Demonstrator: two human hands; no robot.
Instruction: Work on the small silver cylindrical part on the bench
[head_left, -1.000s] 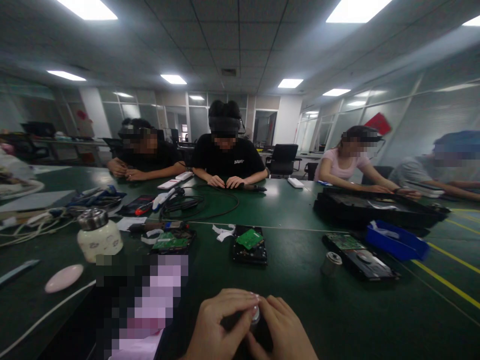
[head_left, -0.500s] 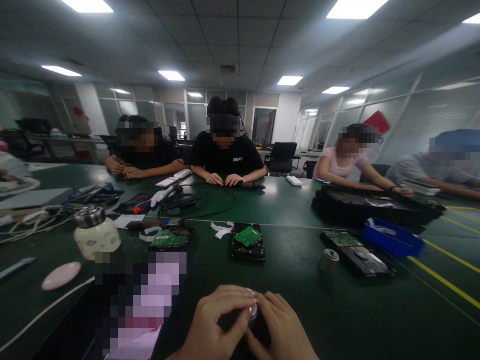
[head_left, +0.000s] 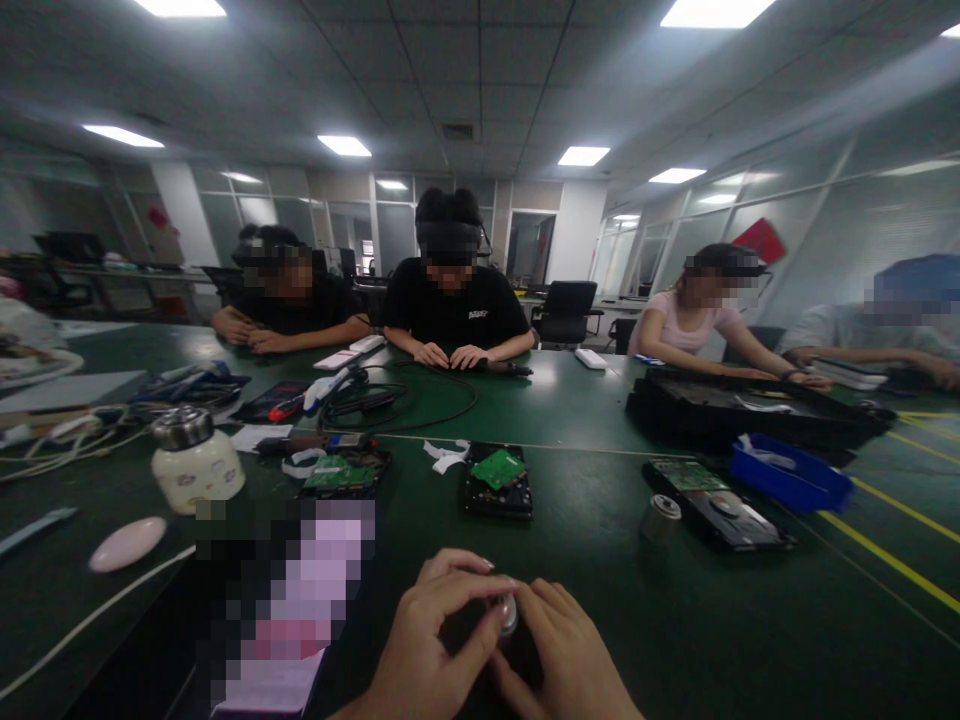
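Both my hands meet at the bottom middle of the view, over the green table (head_left: pixel 585 560). My left hand (head_left: pixel 431 640) and my right hand (head_left: pixel 562 655) are closed, fingertips pinched together round a small shiny silver part (head_left: pixel 508 612). Beneath them lies a dark object, mostly hidden by my fingers. A hard drive with a green circuit board (head_left: pixel 499 480) lies on the table just beyond my hands.
A second drive with a board (head_left: pixel 341 472) lies left of centre, a third drive (head_left: pixel 716 505) and a small metal cylinder (head_left: pixel 660 518) to the right. A blue tray (head_left: pixel 791 478), a cream jar (head_left: pixel 196 465), cables and tools surround them. Several other people sit across the table.
My hands stay pinched on the silver part with only a slight shift; my left index finger has lifted a little. The view has tilted slightly.
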